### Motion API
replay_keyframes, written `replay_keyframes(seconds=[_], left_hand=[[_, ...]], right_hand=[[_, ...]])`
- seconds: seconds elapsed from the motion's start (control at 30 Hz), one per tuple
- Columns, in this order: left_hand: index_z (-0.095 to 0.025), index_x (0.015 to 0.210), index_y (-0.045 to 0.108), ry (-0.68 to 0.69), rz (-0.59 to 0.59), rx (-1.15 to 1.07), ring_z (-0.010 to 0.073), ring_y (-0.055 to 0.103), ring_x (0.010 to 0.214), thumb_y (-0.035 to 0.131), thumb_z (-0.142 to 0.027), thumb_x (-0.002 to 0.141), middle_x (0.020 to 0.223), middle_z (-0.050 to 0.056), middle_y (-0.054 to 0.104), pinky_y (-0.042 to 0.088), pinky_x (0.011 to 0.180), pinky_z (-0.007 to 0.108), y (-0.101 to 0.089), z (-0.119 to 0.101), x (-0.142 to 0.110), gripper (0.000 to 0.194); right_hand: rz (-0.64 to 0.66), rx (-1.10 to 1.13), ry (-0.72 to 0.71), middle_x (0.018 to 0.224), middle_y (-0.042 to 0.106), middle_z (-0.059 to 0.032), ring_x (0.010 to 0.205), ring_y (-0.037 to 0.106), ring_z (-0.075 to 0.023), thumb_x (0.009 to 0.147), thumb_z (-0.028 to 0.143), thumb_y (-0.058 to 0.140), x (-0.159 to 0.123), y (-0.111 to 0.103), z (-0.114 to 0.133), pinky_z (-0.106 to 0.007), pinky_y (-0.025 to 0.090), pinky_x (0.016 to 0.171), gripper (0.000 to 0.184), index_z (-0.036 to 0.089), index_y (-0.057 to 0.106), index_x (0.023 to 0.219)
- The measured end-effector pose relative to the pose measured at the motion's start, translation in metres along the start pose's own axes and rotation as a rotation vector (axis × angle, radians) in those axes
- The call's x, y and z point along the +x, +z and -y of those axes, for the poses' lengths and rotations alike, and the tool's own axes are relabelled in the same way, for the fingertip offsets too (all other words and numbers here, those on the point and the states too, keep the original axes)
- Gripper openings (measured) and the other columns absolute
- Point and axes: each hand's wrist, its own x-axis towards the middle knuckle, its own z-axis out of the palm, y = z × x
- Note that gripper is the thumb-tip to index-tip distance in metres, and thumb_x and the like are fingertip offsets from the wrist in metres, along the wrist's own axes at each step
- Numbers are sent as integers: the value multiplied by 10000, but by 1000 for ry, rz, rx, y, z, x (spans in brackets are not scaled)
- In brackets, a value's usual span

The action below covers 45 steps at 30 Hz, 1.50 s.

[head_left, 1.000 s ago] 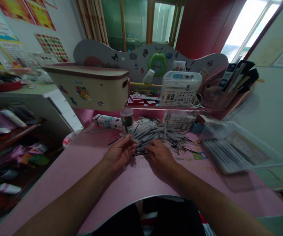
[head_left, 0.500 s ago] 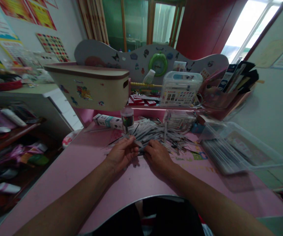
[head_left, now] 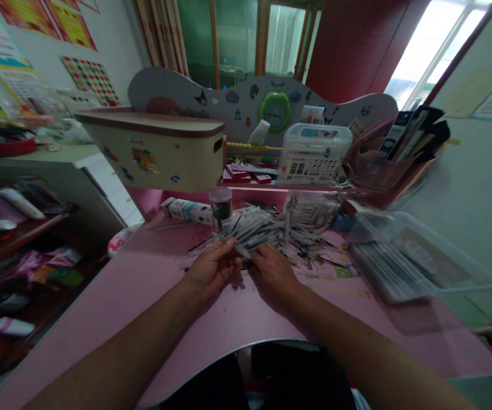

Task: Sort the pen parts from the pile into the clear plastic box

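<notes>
My left hand (head_left: 214, 267) is closed at the front edge of the pile, pinching a slim, pale, translucent piece (head_left: 241, 250) between thumb and fingers. Close on its right, my right hand (head_left: 274, 273) has its fingers bent down around the other end of that piece. A dark, slender item shows between the two hands, too small to name. Just beyond them spreads a heap of thin, pen-like sticks (head_left: 257, 225), many whitish or clear, some dark. The fingertips of my right hand are partly hidden.
Behind the heap on the pink desk (head_left: 229, 319) stand a clear cup (head_left: 221, 208), a long printed box (head_left: 186, 210) and a clear case (head_left: 312, 208). To the right, an open transparent bin (head_left: 468, 276) adjoins a stack of grey sticks (head_left: 386, 267). A cream bin (head_left: 156, 154) overhangs the left.
The pale piece in my left hand has shifted slightly right, toward the fingers of my right hand. Both hands otherwise stay in nearly the same place.
</notes>
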Motion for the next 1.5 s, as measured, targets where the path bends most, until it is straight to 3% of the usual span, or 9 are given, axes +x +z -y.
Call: replay_keyframes(seconds=[0.37,0.57,0.8,0.9,1.0,1.23,1.5], left_hand=[[-118,835,637,2,19,26,110,644,527,637,-128,903,679,43,695,588,557,223,-1,1,1,69],[-114,806,636,10,11,21,103,627,519,608,-122,920,681,42,691,599,578,241,0,2,1,117],[-112,807,650,16,29,24,110,629,530,591,-121,928,660,45,678,622,633,272,-1,4,1,136],[-112,797,643,19,47,12,110,648,556,598,-110,923,683,41,685,628,648,270,-1,4,1,134],[-118,810,631,7,30,12,125,691,595,603,-109,924,712,48,709,627,638,257,-1,3,0,118],[-142,893,607,28,19,51,169,753,667,611,-104,924,754,57,751,633,652,274,2,3,-2,49],[-146,934,595,40,48,85,167,754,675,628,-71,894,782,77,767,626,697,278,5,4,-4,92]], right_hand=[[-32,68,-55,908,663,-72,903,526,-224,926,126,597,-2,-1,2,-340,418,826,89,164,674,904],[-36,109,-31,1003,672,-90,947,536,-231,937,124,585,-2,-1,4,-350,426,868,106,161,677,976],[-15,216,28,977,633,-83,937,520,-219,920,99,574,-5,-3,4,-343,419,844,119,170,666,947],[-44,319,67,954,622,-65,922,524,-202,867,41,543,-5,-9,4,-332,411,831,169,175,640,904],[-78,537,198,825,593,-14,790,525,-160,772,22,532,-3,-17,1,-290,409,728,177,181,596,815],[-99,1142,406,734,551,40,612,526,-116,741,175,572,-2,-24,-6,-236,433,556,88,210,549,819],[-101,1173,405,758,581,18,651,537,-123,747,203,621,-2,-23,-5,-234,452,568,96,205,576,831]])
